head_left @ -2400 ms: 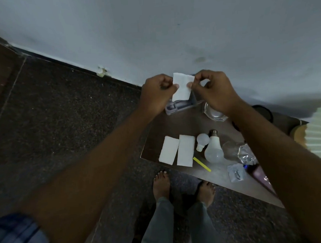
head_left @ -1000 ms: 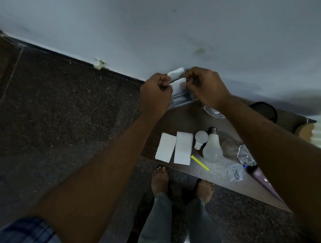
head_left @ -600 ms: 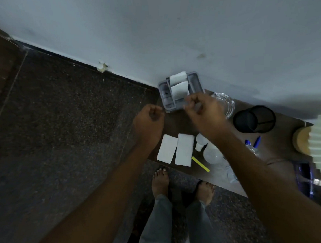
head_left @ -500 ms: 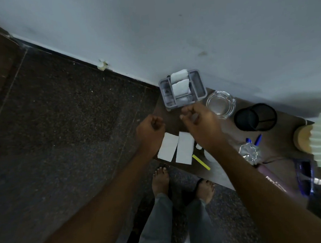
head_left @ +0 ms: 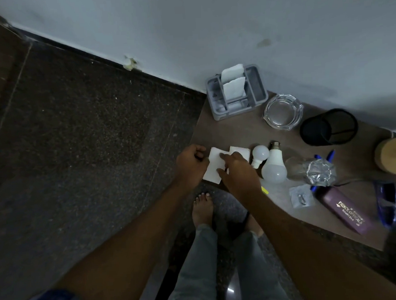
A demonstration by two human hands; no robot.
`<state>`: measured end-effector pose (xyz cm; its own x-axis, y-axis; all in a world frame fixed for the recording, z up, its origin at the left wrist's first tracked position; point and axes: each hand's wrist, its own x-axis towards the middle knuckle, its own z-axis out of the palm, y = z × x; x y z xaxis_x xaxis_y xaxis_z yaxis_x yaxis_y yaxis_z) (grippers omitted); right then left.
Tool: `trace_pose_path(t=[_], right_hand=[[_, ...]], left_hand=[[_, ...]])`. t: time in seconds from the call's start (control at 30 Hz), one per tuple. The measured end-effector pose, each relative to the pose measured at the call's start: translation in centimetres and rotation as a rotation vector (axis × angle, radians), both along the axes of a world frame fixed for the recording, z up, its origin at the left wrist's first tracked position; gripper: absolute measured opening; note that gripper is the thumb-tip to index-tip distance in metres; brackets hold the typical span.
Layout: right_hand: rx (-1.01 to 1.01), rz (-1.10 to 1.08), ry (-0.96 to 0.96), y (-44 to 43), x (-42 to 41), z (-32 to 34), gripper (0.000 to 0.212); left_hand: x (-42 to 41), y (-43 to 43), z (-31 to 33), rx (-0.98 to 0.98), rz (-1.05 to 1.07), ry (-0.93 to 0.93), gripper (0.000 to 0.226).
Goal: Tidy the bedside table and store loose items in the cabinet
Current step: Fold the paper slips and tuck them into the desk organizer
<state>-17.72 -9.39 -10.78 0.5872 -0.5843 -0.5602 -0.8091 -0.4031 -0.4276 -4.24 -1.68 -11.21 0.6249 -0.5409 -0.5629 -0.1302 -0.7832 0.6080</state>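
Note:
Two white folded tissues lie side by side at the bedside table's [head_left: 244, 133] near left corner. My left hand [head_left: 191, 166] is curled at the left edge of the left tissue [head_left: 213, 168] and pinches that edge. My right hand [head_left: 237, 171] lies over both, with spread thumb and forefinger pressing on the left tissue; it hides most of the right tissue [head_left: 241, 150]. A grey organiser [head_left: 257, 93] stands against the wall with two folded tissues [head_left: 233, 85] upright in its middle slot.
Right of my hands lie a small bulb [head_left: 260, 154] and a large bulb [head_left: 274, 168], crumpled plastic [head_left: 317, 171], blue pens [head_left: 328, 154], a small packet [head_left: 300, 195], a purple spectacle case [head_left: 345, 208] and blue glasses [head_left: 385, 204]. Behind are a glass ashtray [head_left: 282, 112], black mesh cup [head_left: 329, 126] and lamp base [head_left: 390, 159].
Both hands set a folded tissue into the grey organiser, let go, and came down to the near table corner. They now rest on the left flat tissue.

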Motion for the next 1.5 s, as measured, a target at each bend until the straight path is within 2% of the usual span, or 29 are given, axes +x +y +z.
trace_pose_path(t=[0.27,0.53,0.7,0.83,0.93,1.03,1.1,1.2,1.3,1.4,1.5], right_hand=[[-0.041,0.063,0.027,0.6,1.9,-0.6,0.054],[-0.035,0.084,-0.007,1.1,5.0,-0.9,0.054],[-0.022,0.102,-0.057,1.3,6.2,-1.5,0.053],[-0.018,0.095,-0.088,1.2,6.4,-2.0,0.053],[0.011,0.022,-0.174,0.8,6.1,-2.2,0.053],[0.037,-0.168,-0.304,-0.1,5.6,-1.9,0.052],[0.108,-0.251,-0.363,-1.0,5.3,-1.5,0.057],[0.284,-0.298,-0.394,-2.3,5.1,-0.6,0.062],[0.410,-0.306,-0.398,-3.6,4.9,0.3,0.046],[0.357,-0.285,-0.419,-4.8,4.6,1.8,0.019],[0.310,-0.352,-0.480,-5.9,4.4,3.5,0.016]], left_hand=[[2.3,1.7,-0.7,0.024,0.074,0.009,0.029],[4.3,1.2,-0.8,0.045,0.267,0.207,0.036],[5.8,0.9,-1.1,0.066,0.305,0.333,0.029],[6.4,0.7,-0.8,0.051,0.305,0.314,0.023],[6.8,0.7,-0.5,0.037,0.276,0.302,0.020],[7.3,0.7,0.2,0.001,0.241,0.340,0.015],[7.6,0.6,0.7,-0.033,0.216,0.378,0.008],[7.9,0.3,1.6,-0.081,0.159,0.419,0.013],[7.9,-0.6,2.8,-0.166,0.049,0.443,0.004],[7.7,-1.8,4.0,-0.218,-0.030,0.406,0.005],[7.2,-2.9,5.4,-0.267,-0.076,0.276,0.007]])
